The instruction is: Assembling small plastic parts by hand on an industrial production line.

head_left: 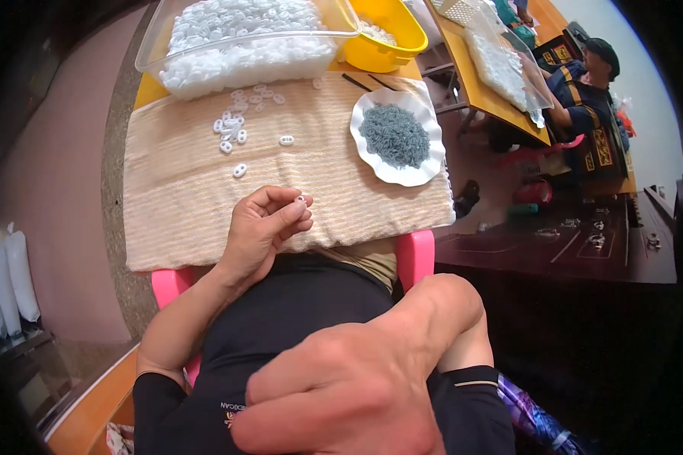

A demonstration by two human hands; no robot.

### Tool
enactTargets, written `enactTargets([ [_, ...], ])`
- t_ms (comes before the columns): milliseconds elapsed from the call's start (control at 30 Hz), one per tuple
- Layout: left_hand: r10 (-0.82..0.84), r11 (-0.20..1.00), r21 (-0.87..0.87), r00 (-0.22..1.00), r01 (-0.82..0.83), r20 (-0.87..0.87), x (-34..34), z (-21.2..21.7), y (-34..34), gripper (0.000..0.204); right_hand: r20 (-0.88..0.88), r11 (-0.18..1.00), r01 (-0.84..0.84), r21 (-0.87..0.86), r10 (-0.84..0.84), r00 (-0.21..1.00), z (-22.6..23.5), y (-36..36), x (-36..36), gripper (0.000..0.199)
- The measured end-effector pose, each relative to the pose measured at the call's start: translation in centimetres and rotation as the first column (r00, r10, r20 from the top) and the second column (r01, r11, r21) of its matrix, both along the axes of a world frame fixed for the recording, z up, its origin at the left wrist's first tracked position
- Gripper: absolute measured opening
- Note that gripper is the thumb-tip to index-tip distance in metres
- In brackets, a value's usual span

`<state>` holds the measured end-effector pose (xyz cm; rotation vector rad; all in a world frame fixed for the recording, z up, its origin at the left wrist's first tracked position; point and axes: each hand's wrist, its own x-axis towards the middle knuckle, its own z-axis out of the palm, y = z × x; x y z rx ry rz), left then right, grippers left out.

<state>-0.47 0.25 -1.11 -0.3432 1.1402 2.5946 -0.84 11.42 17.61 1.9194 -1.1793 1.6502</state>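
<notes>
Head view, left hand (269,224): pinches white plastic piece (301,199) above ribbed cloth (174,205).
Right hand (349,394): curled, nearside of cloth; grip unclear.
Scalloped dish (408,179): grey slivers (396,135), on cloth.
Clear bin (149,58): white ovals (243,19), beyond cloth.

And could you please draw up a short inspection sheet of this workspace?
Surface: striped beige cloth on a yellow table.
Work things: loose white two-hole pieces; clear bin of white pieces; white scalloped dish of grey-green pieces; yellow basin.
Clutter: two thin black rods behind the dish.
Hands: left hand pinches a small white piece; right hand near the camera, contents hidden.
Cables: nothing seen.
Surroundings: co-worker at right; white sacks at left.
</notes>
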Motion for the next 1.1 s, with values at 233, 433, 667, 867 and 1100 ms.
enactTargets([
  [233, -0.004, 1.0, 0.007, 1.0, 0.004, -0.002, -0.1, -0.1, -0.2, 0.017, 0.527, 0.991, 0.103, -0.083, -0.044, 0.849, 0.8, 0.4, 2.9, 0.043],
  [433, 0.028, 0.999, 0.023, 0.999, -0.028, 0.016, 0.2, -0.5, -0.8, 0.02, 0.523, 0.957, 0.283, 0.067, -0.276, 0.807, -2.2, 2.1, 2.8, 0.034],
  [667, -0.005, 0.999, 0.049, 0.999, 0.003, 0.033, 0.1, 0.0, -0.2, 0.019, 0.725, 0.841, 0.247, 0.482, -0.541, 0.427, -13.9, 6.0, -3.3, 0.011],
  [867, -0.024, 0.998, 0.057, 1.0, 0.023, 0.017, 0.0, -0.4, -0.5, 0.016, 0.79, 0.827, 0.05, 0.56, -0.551, 0.27, -19.2, 6.8, -3.8, 0.009],
  [1100, -0.019, 0.999, 0.045, 1.0, 0.019, 0.006, 0.0, -0.6, -0.5, 0.015, 0.844, 0.868, -0.003, 0.496, -0.482, 0.236, -19.5, 6.5, -3.8, 0.008],
])
